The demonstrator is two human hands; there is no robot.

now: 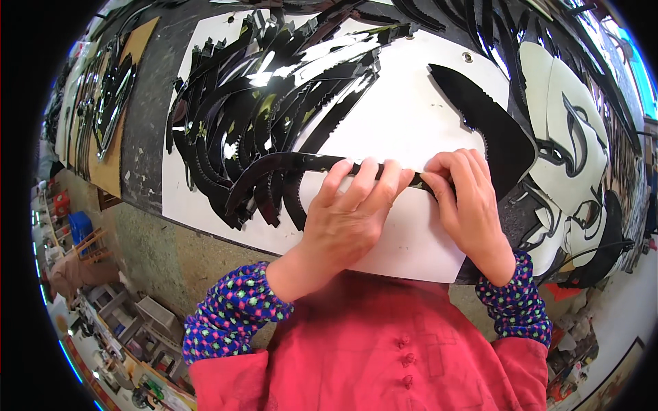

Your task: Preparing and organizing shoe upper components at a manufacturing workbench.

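Observation:
A narrow glossy black strip (295, 162), curved down at its left end, lies across a white sheet (411, 246) in front of me. My left hand (349, 216) rests over its middle with the fingers bent onto it, hiding part of it. Closer to the right end, my right hand (467, 202) pinches the same strip between thumb and fingers. A heap of shiny black curved strips (240, 116), many with notched edges, spreads over the left of the sheet. Just beyond my right hand lies a broad black pointed panel (504, 137) with a notched edge.
More black strips lie on a tan board (137, 48) at the far left of the dark table (147, 137). Pale cut pieces (555, 130) with black strips cover the right side. On the floor side at left stand a blue bin (80, 225) and a wooden stool (159, 316).

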